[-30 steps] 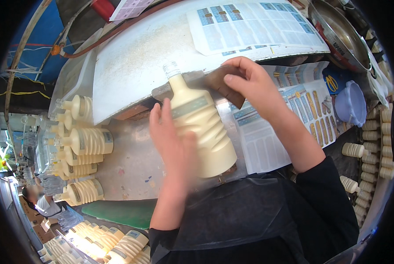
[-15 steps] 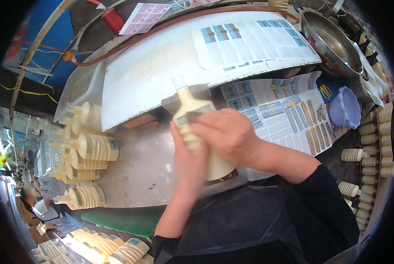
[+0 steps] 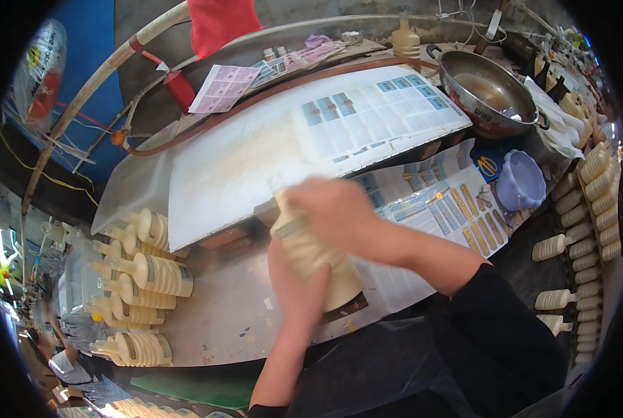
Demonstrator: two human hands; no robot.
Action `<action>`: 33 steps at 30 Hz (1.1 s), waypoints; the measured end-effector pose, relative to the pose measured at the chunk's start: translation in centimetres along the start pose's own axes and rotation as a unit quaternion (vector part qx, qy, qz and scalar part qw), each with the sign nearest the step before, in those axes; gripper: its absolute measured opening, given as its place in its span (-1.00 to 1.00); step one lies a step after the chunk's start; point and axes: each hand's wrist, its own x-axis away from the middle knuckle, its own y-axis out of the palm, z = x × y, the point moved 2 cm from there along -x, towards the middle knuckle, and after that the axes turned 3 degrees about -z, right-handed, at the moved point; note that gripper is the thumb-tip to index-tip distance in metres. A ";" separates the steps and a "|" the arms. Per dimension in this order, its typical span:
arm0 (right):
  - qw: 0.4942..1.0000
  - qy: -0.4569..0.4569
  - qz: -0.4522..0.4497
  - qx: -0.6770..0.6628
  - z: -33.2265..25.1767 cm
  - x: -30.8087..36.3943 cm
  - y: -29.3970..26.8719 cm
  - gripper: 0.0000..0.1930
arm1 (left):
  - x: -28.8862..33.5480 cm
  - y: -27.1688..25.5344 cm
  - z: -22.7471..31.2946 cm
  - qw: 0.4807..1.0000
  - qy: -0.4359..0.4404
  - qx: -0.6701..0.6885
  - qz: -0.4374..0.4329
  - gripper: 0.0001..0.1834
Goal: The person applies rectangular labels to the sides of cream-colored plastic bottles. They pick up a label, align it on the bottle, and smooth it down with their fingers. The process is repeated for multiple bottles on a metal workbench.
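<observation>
A cream, ribbed plastic bottle (image 3: 340, 285) lies slanted before me, its clear narrow neck (image 3: 276, 184) pointing to the far left. My left hand (image 3: 294, 282) grips the bottle's body from the left and below, thumb along the near side. Across the bottle's shoulder lies my right hand (image 3: 336, 212), fingers curled and blurred by motion. Whether something small sits inside those fingers is hidden. A dark bluish label (image 3: 292, 227) shows partly on the shoulder, beside the right hand. Under the bottle's base is a dark patch (image 3: 346, 306) on the grey tabletop (image 3: 235, 306).
Several similar bottles (image 3: 161, 275) stand at the table's left. A white board (image 3: 214, 181) with label sheets (image 3: 367, 115) slopes behind; another label sheet (image 3: 457, 216) lies right. Beyond are a lilac bucket (image 3: 522, 181), a metal wok (image 3: 489, 87) and stacked bottles (image 3: 600, 181).
My right hand has moved from the label on the bottle's shoulder up toward the neck. My left hand still grips the bottle. The view has shifted, showing more of the background.
</observation>
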 end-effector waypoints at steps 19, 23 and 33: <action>0.891 0.285 -0.128 0.331 32.6 -7.0 -7.8 -0.75 | 0.6 0.3 -1.3 0.988 -0.072 0.133 -0.036 0.06; 0.867 0.284 -0.251 0.323 30.4 -5.9 -7.9 -0.75 | 0.8 0.2 -1.5 0.990 -0.064 0.124 -0.032 0.06; 0.938 0.073 -0.130 0.314 16.6 4.7 -9.6 -0.94 | 0.9 0.1 -0.8 0.991 -0.052 0.121 -0.020 0.04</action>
